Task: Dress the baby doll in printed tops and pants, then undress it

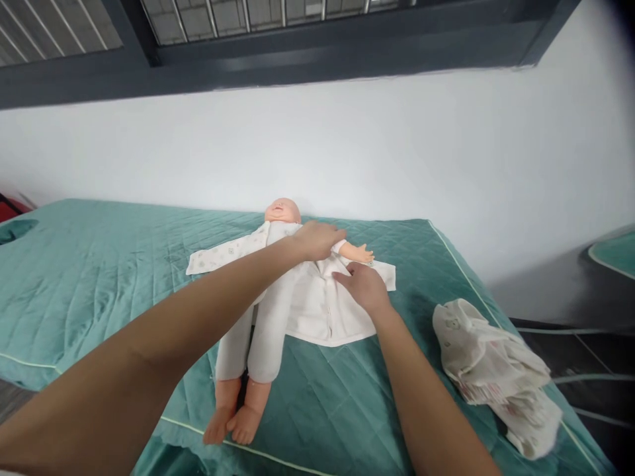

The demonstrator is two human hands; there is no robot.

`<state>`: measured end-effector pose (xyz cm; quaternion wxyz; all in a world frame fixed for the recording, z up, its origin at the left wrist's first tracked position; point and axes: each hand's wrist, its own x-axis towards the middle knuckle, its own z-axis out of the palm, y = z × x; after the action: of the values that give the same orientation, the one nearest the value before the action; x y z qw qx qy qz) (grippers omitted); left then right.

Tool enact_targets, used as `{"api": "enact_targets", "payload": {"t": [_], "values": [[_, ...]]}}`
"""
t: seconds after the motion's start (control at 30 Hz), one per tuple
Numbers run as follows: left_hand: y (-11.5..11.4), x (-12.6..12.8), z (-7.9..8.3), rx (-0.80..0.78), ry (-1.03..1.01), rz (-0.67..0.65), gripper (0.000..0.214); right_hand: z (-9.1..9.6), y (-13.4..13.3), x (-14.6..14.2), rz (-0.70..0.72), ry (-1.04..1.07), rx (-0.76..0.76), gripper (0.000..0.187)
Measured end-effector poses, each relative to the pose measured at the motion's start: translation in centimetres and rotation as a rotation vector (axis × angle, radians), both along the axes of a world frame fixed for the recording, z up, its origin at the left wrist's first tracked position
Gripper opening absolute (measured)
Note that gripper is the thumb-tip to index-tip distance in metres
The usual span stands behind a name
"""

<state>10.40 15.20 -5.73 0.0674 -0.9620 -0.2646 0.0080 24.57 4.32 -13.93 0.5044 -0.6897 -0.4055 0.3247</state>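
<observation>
A baby doll (282, 211) with a white cloth body lies on its back, its head towards the wall and its bare feet towards me. A white baby shirt (330, 320) with small prints is spread under and beside it. One patterned sleeve (225, 254) reaches out to the left, over the doll's arm on that side. My left hand (320, 240) is closed over the doll's other arm, whose bare plastic hand (357, 252) sticks out to the right. Just below, my right hand (366, 285) grips the shirt near its right sleeve, fingertips partly hidden.
A green quilted cover (124, 264) with pale piping lies under everything. Towards the right edge rests a crumpled pile of white printed cloth (491, 370). Behind rises a white wall (347, 145) below a dark-framed, barred window (278, 56).
</observation>
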Motion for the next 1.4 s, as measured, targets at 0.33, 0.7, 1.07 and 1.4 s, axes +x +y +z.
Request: {"api": "enact_targets", "payload": {"t": [0.33,0.7,1.07,1.4], "values": [[-0.8,-0.3,-0.7,0.025,0.028,0.000,0.024,0.6,-0.7,3.9,-0.115,0.583,0.256,0.041],[-2.4,1.4,-1.0,0.028,0.124,0.177,0.028,3.5,-2.1,1.6,-0.025,0.793,0.462,0.044],[-0.5,0.1,-0.3,-0.470,-0.210,0.038,0.022,2.9,-3.2,-3.0,0.406,0.427,0.302,0.041],[1.9,-3.6,0.8,-0.330,-0.533,0.085,0.033,2.2,-3.9,-6.2,0.712,0.217,0.316,0.049]]}}
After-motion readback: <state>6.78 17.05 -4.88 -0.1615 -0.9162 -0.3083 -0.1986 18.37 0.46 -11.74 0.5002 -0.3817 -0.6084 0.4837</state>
